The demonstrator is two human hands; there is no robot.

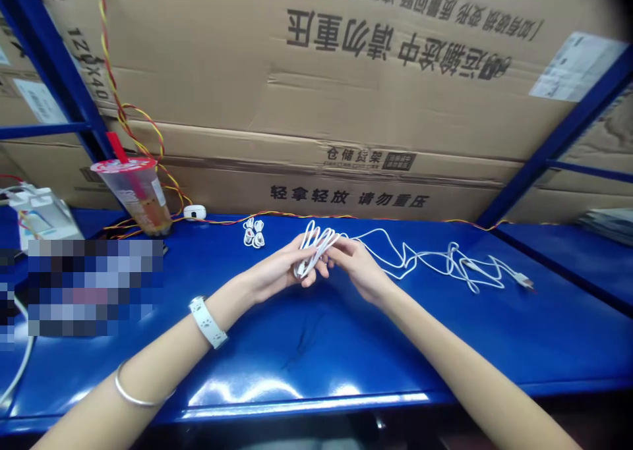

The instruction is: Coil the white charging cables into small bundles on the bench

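Note:
Several loops of a white cable (316, 247) are gathered in my left hand (284, 265), whose fingers close around them from below. At the right side of the loops, my right hand (359, 262) pinches the cable between thumb and fingers. From there the loose length (425, 255) trails right across the blue surface in tangled bends, ending in a plug (523, 280). Just left of my hands lies a small, neatly wound white cable bundle (254, 232).
A drink cup with a red straw (136, 196) stands at the back left, beside a white earphone case (194, 212). Twisted red-yellow wire (277, 214) runs along the back. Large cardboard boxes (316, 107) and blue shelf posts (554, 140) rise behind the blue tabletop (346, 344).

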